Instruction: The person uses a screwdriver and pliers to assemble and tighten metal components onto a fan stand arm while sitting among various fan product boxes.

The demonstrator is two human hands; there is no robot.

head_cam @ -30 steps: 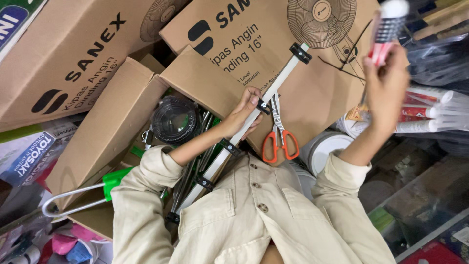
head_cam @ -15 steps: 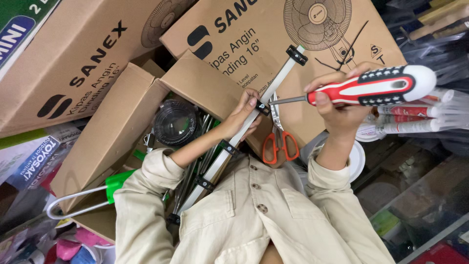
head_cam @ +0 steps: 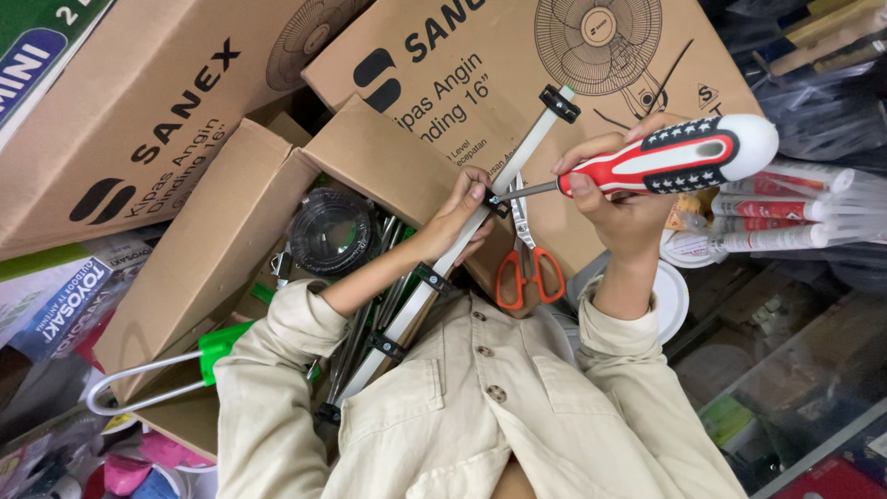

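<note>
My left hand (head_cam: 459, 219) grips a long white metal rod (head_cam: 531, 146) fitted with several black clamps. The rod runs diagonally from my chest up to the cardboard boxes. My right hand (head_cam: 628, 205) is closed around a screwdriver (head_cam: 684, 155) with a thick red, white and black handle. The handle lies almost level and the shaft points left. The metal tip meets a black clamp (head_cam: 499, 200) on the rod, just beside my left fingers. My beige shirt fills the bottom of the view.
Orange-handled scissors (head_cam: 527, 270) lie under the rod. An open cardboard box (head_cam: 231, 249) holds a dark round part (head_cam: 331, 231) and metal rods. Large fan boxes (head_cam: 480, 65) are behind, white tubes (head_cam: 785, 222) at right, and a white loop with a green grip (head_cam: 157, 383) at left.
My right hand came down from the upper right, turned the screwdriver from upright to level and brought its tip to the clamp. The left hand kept its hold on the rod.
</note>
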